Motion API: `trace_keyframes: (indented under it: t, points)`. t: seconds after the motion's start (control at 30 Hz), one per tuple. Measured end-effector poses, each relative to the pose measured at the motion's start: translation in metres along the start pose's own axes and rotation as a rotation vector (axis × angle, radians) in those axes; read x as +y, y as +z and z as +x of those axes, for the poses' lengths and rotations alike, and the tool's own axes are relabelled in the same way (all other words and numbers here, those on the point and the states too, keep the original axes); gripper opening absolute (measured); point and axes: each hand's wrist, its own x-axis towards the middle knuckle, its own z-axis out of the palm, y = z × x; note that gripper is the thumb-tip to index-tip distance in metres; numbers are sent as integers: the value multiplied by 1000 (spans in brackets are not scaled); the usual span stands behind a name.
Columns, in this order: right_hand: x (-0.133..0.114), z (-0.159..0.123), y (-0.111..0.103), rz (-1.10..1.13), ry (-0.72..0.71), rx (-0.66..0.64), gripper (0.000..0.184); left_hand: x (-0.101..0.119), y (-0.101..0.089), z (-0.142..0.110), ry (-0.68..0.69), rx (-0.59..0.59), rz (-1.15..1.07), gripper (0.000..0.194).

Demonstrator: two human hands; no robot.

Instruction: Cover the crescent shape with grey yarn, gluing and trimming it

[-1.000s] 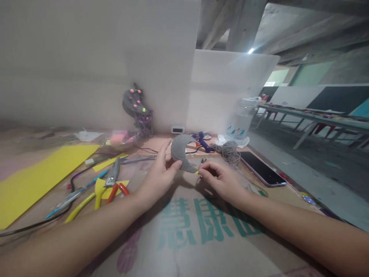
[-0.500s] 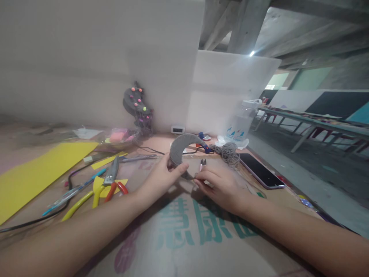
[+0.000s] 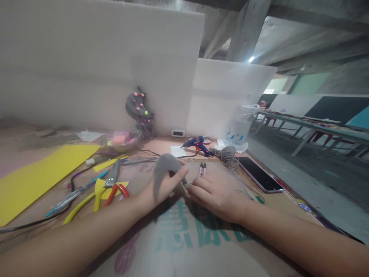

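Gray crescent [image 3: 165, 165] held just above the cardboard [image 3: 201, 257] on the table [image 3: 158, 141], near center. Left hand [image 3: 170, 184] clamped on it from below, wrist coming up from lower left, thumb stretched toward the right hand [image 3: 209, 194]. Right hand palm down, knuckles up, forearm slanting in from lower right; fingertips drawn together at the crescent's low right end. Cannot tell whether on the tip itself or on a strand; fingers in the way.

Compared with half a second ago: crescent tipped over leftward, one horn now hanging down across the left wrist, opening now facing down instead of right. Right hand slightly lower and further left. Blue glue gun [image 3: 198, 144] and white paper [image 3: 178, 151] now uncovered behind, previously mostly blocked by the crescent.

Textures: crescent matte, soft-looking, slightly blurred, thick in the middle and tapering. Loose yarn bundle [image 3: 229, 157] in similar gray, stringy, beside the glossy black phone [image 3: 261, 175]. Cardboard brown, printed with teal characters. Small nippers [image 3: 202, 169] with pointed dark tips just beyond the right hand. At left, smooth yellow sheet [image 3: 49, 181] and yellow- and red-handled cutting tools [image 3: 99, 190]. Against the white panel [image 3: 167, 84], darker curved piece [image 3: 135, 105] dotted with pink, orange and green balls.
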Motion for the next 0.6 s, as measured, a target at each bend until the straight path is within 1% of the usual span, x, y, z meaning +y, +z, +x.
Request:
trace_keyframes:
  t: [0.1, 0.17, 0.23, 0.3, 0.37, 0.4, 0.47, 0.53, 0.6]
  points:
    - [-3, 0, -1, 60, 35, 39, 24, -1, -1, 2, 21, -2, 19, 38]
    - [-4, 0, -1, 144, 126, 109, 22, -1, -3, 4, 3, -11, 32, 40]
    - [-3, 0, 0, 277, 302, 176, 18, 0, -5, 5, -40, -20, 64, 44]
    - [-1, 2, 3, 428, 518, 214, 14, 2, -7, 5, -114, -67, 97, 51]
    - [3, 5, 8, 572, 685, 197, 14, 4, -8, 4, -162, -139, 106, 58]
    - [5, 7, 10, 640, 737, 171, 16, 5, -8, 3, -160, -167, 99, 59]
    - [8, 10, 14, 776, 789, 108, 17, 6, -7, 2, -122, -186, 81, 56]
    - [10, 12, 17, 884, 816, 57, 18, 8, -6, 1, -96, -181, 71, 51]
    - [10, 13, 17, 954, 843, 33, 17, 8, -5, 0, -142, -188, 60, 50]
